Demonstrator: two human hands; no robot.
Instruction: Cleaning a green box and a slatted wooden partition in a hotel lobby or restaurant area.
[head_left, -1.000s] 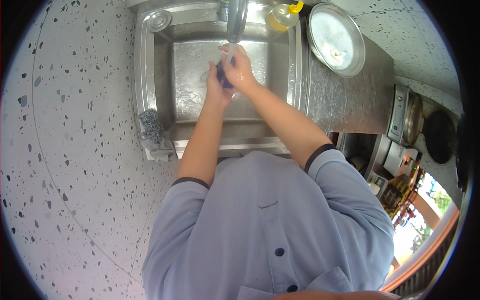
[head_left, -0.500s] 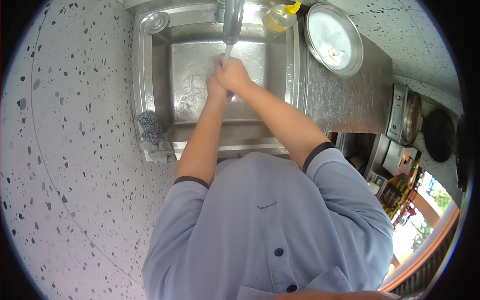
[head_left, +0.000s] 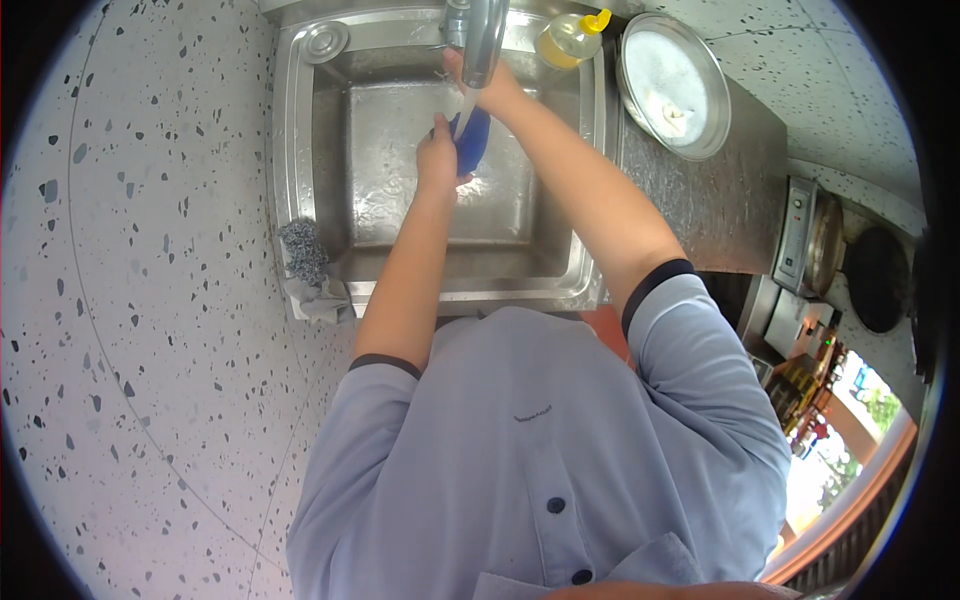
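My L. grip clasps blue curved item, apparently so clear water from tubular silver-metal tap hits it. My R. grip, nr. tap: can't tell closure.

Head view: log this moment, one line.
left hand: holding blue item under water stream | right hand: beneath tap, partly hidden | sink: below both hands | bowl: right of sink

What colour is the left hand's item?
The item is blue, best seen in the head view.
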